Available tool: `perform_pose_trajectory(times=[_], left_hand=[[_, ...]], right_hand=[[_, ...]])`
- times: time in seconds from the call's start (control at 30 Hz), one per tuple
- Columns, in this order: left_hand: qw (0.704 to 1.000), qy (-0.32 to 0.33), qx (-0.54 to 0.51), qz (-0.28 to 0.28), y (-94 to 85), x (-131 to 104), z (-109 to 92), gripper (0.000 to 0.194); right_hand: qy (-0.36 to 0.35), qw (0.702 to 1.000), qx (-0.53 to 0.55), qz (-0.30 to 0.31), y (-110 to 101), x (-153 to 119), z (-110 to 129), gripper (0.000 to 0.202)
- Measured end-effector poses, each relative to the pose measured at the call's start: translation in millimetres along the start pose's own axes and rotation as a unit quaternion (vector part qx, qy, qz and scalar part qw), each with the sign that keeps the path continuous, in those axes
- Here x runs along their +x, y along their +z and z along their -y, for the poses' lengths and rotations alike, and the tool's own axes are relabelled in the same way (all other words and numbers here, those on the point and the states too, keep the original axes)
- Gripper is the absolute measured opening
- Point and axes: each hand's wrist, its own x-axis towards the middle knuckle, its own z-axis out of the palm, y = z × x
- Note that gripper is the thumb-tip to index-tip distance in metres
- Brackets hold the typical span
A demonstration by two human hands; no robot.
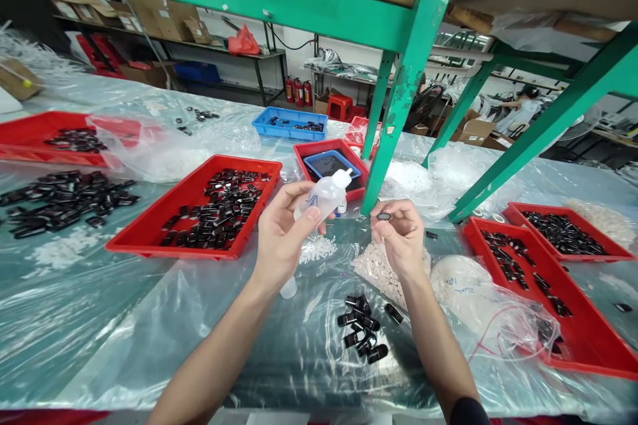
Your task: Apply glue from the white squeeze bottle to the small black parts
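Note:
My left hand (286,229) is wrapped round a translucent squeeze bottle (326,196), tilted with its white nozzle pointing up and right. To the right of it, my right hand (401,236) pinches a small dark oval piece (383,216) between thumb and fingers. The two hands are apart, raised over the plastic-covered table. Below them lies a loose group of black glossy pieces (366,324). White small parts (318,249) are heaped between the hands, and a bag of beige parts (373,265) lies behind my right forearm. A small translucent cap (288,288) is beside my left wrist.
Red trays of black pieces stand at left (174,254) and right (593,362). A blue tray (289,134) is farther back. A green post (399,99) rises just beyond my right hand, beneath a green beam (299,3). A filled plastic bag (461,279) lies right.

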Motion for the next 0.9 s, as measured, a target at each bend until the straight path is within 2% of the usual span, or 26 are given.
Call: perform_pose_trajectory(times=[0.2,0.33,0.47,0.57,0.67,0.77,0.9], left_hand=[[0.995,0.036,0.094,0.014,-8.3,-5,-4,0.049],[0.984,0.013,0.172,0.040,-21.2,-28,-18,0.052],[0.956,-0.086,0.269,0.078,-44.2,-78,-13,0.046],[0.928,-0.196,0.305,0.086,-59.5,-123,6,0.046],[0.906,-0.283,0.303,0.082,-64.5,-160,25,0.047],[0.899,-0.320,0.295,0.058,-60.0,-182,39,0.047],[0.899,-0.329,0.285,0.050,-55.3,-192,51,0.044]], right_hand=[[-0.018,1.000,0.005,0.016,3,1,8,0.023],[-0.010,0.998,-0.048,0.033,2,1,12,0.026],[0.008,0.998,-0.046,0.037,-3,1,9,0.032],[0.018,0.998,-0.034,0.044,-6,0,7,0.035],[0.022,0.998,-0.034,0.040,-7,0,8,0.035],[0.024,0.998,-0.046,0.041,-5,1,12,0.038],[-0.011,0.996,-0.076,0.050,-5,1,15,0.038]])
